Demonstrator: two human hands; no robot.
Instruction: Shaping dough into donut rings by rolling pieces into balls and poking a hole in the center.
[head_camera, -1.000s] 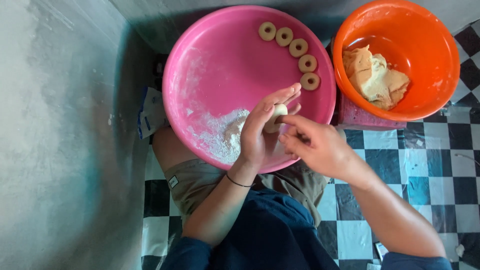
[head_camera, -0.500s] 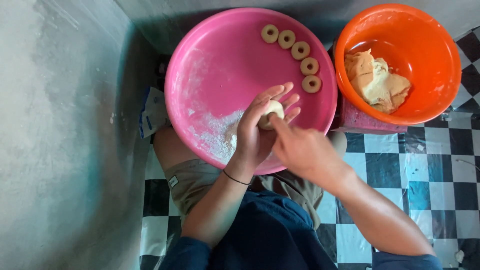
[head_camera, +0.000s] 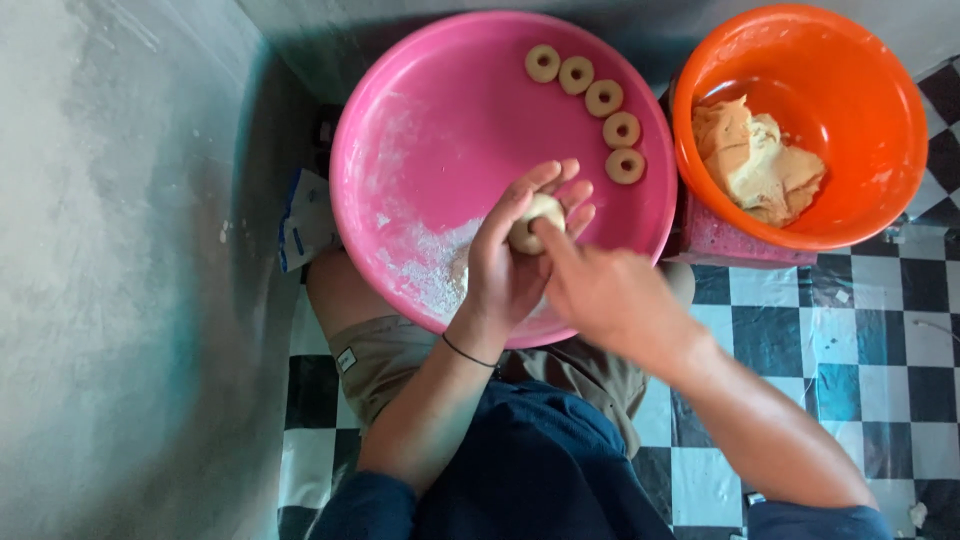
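My left hand (head_camera: 508, 268) cups a small pale dough ball (head_camera: 535, 218) in its palm, above the near part of a big pink basin (head_camera: 400, 150). My right hand (head_camera: 605, 292) comes in from the right, and its index finger presses into the middle of the ball. Along the basin's far right rim lie several ring-shaped dough pieces (head_camera: 600, 98) in a curved row. A patch of white flour (head_camera: 430, 270) dusts the basin floor just left of my hands.
An orange bowl (head_camera: 880, 140) with a lump of pale dough (head_camera: 750, 165) stands to the right on a pink stool (head_camera: 720, 245). A grey wall (head_camera: 130, 270) fills the left. Below is a black-and-white checkered floor (head_camera: 840, 340). My knees sit under the basin.
My right hand has closed in on the left palm, and its index finger now pushes into the dough ball. The left hand has stayed over the basin.
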